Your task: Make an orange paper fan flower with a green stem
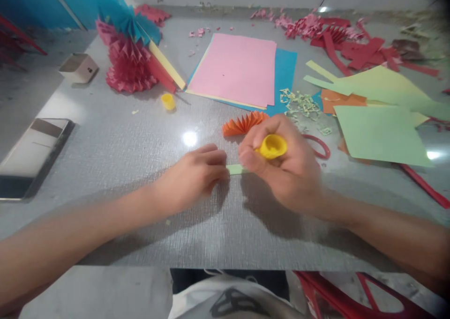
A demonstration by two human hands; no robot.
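My right hand is closed around a yellow glue stick, its round hollow end facing up toward me and its other end hidden by my fingers. Under it, a narrow light green paper strip lies on the table. My left hand is closed, with its fingertips pressed on the left end of that strip. Just behind my right hand sits an orange accordion-folded paper. A small yellow cap stands apart on the table, to the back left.
A stack of pink paper over blue lies at the back. Folded red, pink and blue paper fans stand at the left, near a small box and a phone. Right are red scissors, green sheets and red scraps.
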